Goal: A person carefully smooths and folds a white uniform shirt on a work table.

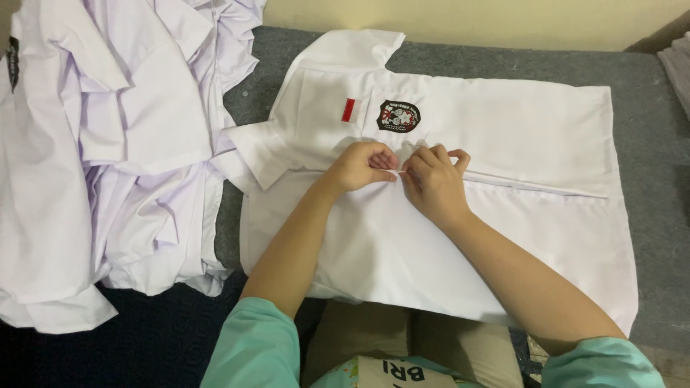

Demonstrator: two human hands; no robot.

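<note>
white shirt, left hand, right hand pinching its placket

White short-sleeved shirt lies flat, front up, on the grey surface, collar toward 9 o'clock, hem toward 3 o'clock. Red-and-white strip and dark shield-shaped badge sit on the chest at 12 o'clock of the placket. Front edges meet along the horizontal placket, pinched at mid-chest.

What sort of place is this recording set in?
Probably a garment workroom or a home sewing or packing spot: a white uniform shirt lies flat on a grey padded table, with a heap of similar white shirts beside it.
</note>
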